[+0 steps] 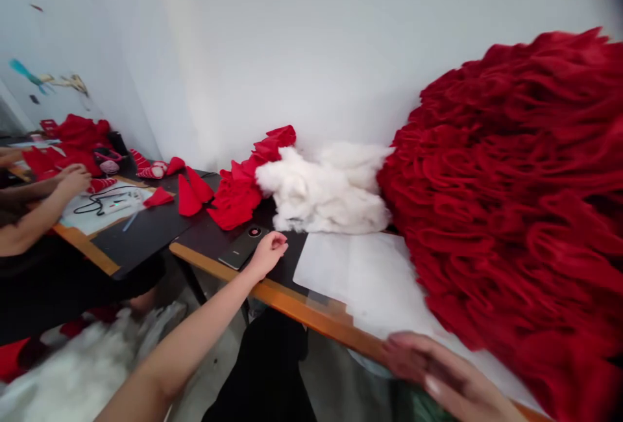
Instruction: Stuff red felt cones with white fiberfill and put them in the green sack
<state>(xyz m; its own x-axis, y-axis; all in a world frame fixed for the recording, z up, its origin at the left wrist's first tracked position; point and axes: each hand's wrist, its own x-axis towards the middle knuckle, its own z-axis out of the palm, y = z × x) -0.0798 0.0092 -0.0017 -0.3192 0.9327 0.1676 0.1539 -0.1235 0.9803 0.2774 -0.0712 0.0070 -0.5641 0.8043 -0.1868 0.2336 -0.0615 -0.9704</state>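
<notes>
"How many hands do you count?"

"Two belong to the wearer. The left hand (270,254) rests at the front of the near table (311,316), its fingers curled in toward the thumb; I can't tell whether anything is pinched there. The right hand (460,376) hangs over the table edge, thumb standing wide of the fingers, and it's blurred."

"And other people's?"

"One co-worker's pair of hands (75,178), over at the second table (146,237)."

"What's around the wearer's hands?"

"One dark phone (240,248), just beside the left hand, which covers its near corner from here. One mass of white stuffing (331,195) lies beyond, against the wall (316,52). In front of it is white paper (374,273), reaching toward the right hand; one sheet or several, I can't say."

"The red pieces?"

"One huge red pile (511,201) on the right, cut off by the frame, its folds too many to count. One smaller red stack (238,195) sits left of the stuffing, partly hidden behind it. Then two red cones (189,196) side by side on the second table, and one flatter red piece (158,197) near them."

"Anything else hard to make out?"

"The loose white filling (82,360) at lower left runs out of the picture. The co-worker's fingers are too small to read, so whatever they hold is unclear."
</notes>
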